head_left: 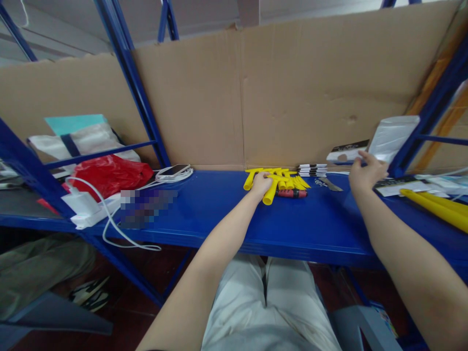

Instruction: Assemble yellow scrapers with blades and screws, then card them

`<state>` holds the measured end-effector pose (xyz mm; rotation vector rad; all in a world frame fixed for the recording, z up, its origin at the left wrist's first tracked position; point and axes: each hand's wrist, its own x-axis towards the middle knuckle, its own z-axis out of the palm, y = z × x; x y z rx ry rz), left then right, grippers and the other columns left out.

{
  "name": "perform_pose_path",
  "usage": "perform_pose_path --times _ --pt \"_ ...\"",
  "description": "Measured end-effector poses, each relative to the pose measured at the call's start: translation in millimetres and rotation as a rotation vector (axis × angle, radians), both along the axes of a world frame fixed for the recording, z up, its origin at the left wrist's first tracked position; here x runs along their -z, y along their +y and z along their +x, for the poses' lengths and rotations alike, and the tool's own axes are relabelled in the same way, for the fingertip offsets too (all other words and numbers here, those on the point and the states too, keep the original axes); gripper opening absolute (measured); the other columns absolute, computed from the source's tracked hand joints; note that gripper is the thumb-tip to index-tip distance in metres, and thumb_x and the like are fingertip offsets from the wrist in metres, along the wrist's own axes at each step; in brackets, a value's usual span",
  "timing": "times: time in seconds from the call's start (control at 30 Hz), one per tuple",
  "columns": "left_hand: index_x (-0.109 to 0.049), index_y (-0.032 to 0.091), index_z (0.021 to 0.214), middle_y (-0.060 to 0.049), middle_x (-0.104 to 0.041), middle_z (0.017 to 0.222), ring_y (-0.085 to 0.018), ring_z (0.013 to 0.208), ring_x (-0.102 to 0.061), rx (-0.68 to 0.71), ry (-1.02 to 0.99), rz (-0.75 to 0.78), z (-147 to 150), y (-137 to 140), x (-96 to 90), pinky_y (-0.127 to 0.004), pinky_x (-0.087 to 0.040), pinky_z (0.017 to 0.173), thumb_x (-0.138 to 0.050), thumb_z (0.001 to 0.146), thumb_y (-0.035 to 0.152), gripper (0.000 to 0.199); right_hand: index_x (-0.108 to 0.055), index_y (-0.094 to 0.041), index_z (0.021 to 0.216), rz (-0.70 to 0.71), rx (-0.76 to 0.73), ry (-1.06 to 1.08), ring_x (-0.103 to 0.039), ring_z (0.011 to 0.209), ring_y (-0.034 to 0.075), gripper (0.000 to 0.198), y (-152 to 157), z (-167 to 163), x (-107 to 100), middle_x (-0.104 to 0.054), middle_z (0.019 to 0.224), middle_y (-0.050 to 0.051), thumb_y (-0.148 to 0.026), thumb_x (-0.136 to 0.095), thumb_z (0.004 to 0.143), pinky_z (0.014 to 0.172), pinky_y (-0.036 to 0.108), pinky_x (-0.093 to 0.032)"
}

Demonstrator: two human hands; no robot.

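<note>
My left hand (262,184) is closed around a yellow T-shaped plastic handle (269,196), whose hollow tube end points toward me. Several more yellow pieces (287,181) lie in a cluster just beyond and right of it. A red-and-black tool handle (291,193) rests beside them. My right hand (367,171) is raised at the back right with thumb and fingers pinched. Directly behind it stand a shiny white packet (393,139) and a black-and-white printed card (347,152); whatever sits between the fingertips is hidden.
Small black-and-white packs (312,169) are stacked by a curved metal piece (331,184) and tiny loose parts. Long yellow pieces (435,207) lie right. A power strip (97,214), red bag (109,175) and phone (175,170) sit left. Blue posts (131,83) and cardboard (285,92) bound the bench.
</note>
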<state>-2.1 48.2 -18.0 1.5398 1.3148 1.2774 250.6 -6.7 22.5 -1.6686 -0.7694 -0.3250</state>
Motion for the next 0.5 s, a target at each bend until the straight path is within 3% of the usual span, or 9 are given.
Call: perform_pose_path --times 0.13,0.3,0.4,0.5 --pt "-0.063 0.014 0.112 -0.012 -0.066 0.115 -0.019 0.1 -0.064 -0.026 -0.015 -0.01 -1.0 -4.0 -2.9 -0.026 -0.048 0.083 -0.05 0.071 0.003 0.045 -0.07 -0.012 0.107 0.174 -0.132 -0.055 -0.054 0.105 0.024 0.034 1.5 -6.0 -5.7 -0.068 0.106 0.013 -0.013 -0.05 0.08 0.1 0.043 -0.033" --pt "-0.064 0.014 0.107 -0.011 -0.067 0.114 -0.019 0.099 -0.064 -0.072 -0.014 -0.008 -2.0 -11.4 -9.1 -0.026 -0.05 0.08 -0.05 0.071 0.001 0.04 -0.063 -0.006 0.113 0.413 -0.51 0.076 -0.064 0.09 0.018 0.039 9.7 -25.9 -6.9 -0.068 0.104 0.015 -0.011 -0.056 0.075 0.087 0.033 -0.047" --pt "-0.064 0.013 0.105 -0.012 -0.067 0.113 -0.019 0.1 -0.064 -0.079 -0.033 0.025 -2.1 -11.7 -11.3 -0.027 -0.05 0.081 -0.049 0.074 0.002 0.036 -0.053 -0.008 0.127 0.408 -0.717 0.187 -0.065 0.09 0.018 0.057 13.2 -42.2 -2.3 -0.07 0.101 0.012 -0.014 -0.062 0.072 0.088 0.035 -0.049" --pt "-0.064 0.013 0.102 -0.011 -0.067 0.113 -0.019 0.1 -0.063 -0.077 -0.071 0.071 -2.6 -9.3 -11.9 -0.028 -0.05 0.083 -0.049 0.076 0.004 0.032 -0.058 -0.013 0.121 0.313 -0.857 0.233 -0.066 0.089 0.019 0.055 15.4 -55.0 5.6 -0.072 0.094 0.009 -0.021 -0.069 0.068 0.088 0.038 -0.049"
